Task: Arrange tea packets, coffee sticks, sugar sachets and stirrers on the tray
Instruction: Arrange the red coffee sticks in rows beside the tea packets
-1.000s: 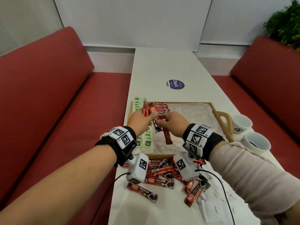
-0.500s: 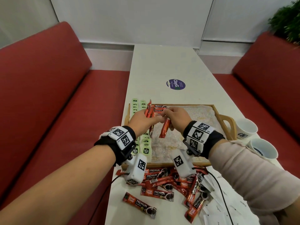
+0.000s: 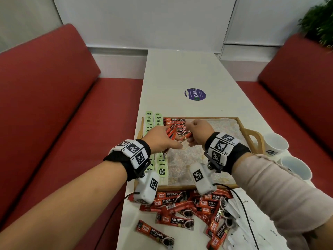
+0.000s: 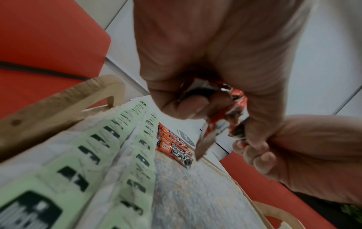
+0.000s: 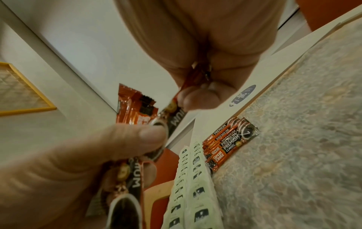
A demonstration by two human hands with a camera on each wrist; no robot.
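Observation:
The wooden tray (image 3: 242, 123) holds two columns of green tea packets (image 3: 158, 120) along its left side and a row of red coffee sticks (image 3: 175, 121) at the far left. My left hand (image 3: 162, 139) hovers over the tray and grips a bundle of coffee sticks (image 3: 170, 131). Close beside it, my right hand (image 3: 195, 130) pinches one coffee stick (image 3: 185, 137). In the right wrist view the pinched stick (image 5: 176, 117) touches the bundle (image 5: 135, 111) under my left thumb. The left wrist view shows the bundle (image 4: 221, 124) above the tea packets (image 4: 88, 155).
A loose pile of coffee sticks (image 3: 180, 204) lies on the white table in front of the tray. White sugar sachets (image 3: 243, 222) lie at the near right. Two white cups (image 3: 275, 145) stand right of the tray handle. Red benches flank the table.
Both hands have moved away from me over the tray, toward the laid row of coffee sticks. The single stick in my right hand has swung up from hanging down.

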